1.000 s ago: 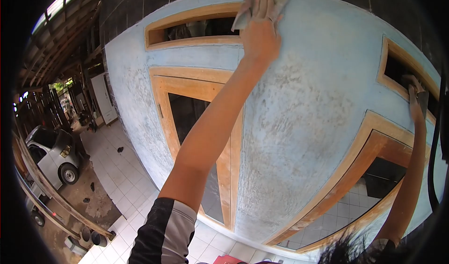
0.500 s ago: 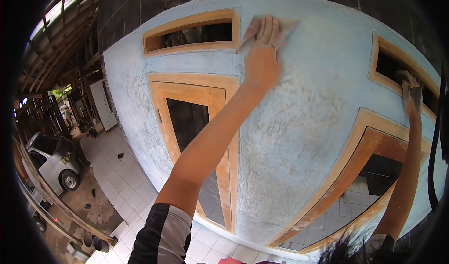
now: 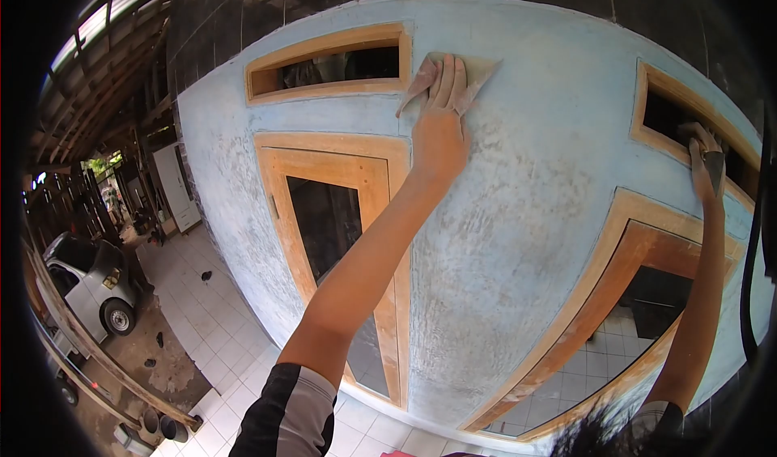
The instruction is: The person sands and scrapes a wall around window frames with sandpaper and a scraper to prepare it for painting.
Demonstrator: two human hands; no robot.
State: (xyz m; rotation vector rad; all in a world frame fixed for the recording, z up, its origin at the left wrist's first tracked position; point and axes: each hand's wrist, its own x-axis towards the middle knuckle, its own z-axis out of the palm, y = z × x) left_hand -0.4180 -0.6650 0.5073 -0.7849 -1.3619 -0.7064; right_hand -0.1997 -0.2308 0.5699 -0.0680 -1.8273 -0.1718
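My left hand [image 3: 443,109] is raised against the pale blue wall [image 3: 518,214], fingers laid over a creased sheet of sandpaper [image 3: 477,75] and pressing it to the surface. The sheet's corners stick out on both sides of the fingers. Far to the right, my right hand [image 3: 706,153] grips the lower edge of a wooden vent frame [image 3: 668,143], its fingertips hooked into the dark opening. A small dark grey piece [image 3: 714,170] shows at that palm; what it is I cannot make out.
Beside my left arm are a wooden-framed window [image 3: 324,214] and a vent frame [image 3: 324,93]. A second wooden frame with glass [image 3: 599,344] stands below my right hand. White floor tiles [image 3: 218,327], wooden rails [image 3: 105,352] and a parked vehicle [image 3: 89,283] lie to the left.
My left hand and the sandpaper have slid down and slightly left along the wall. The right hand keeps its place on the vent frame.
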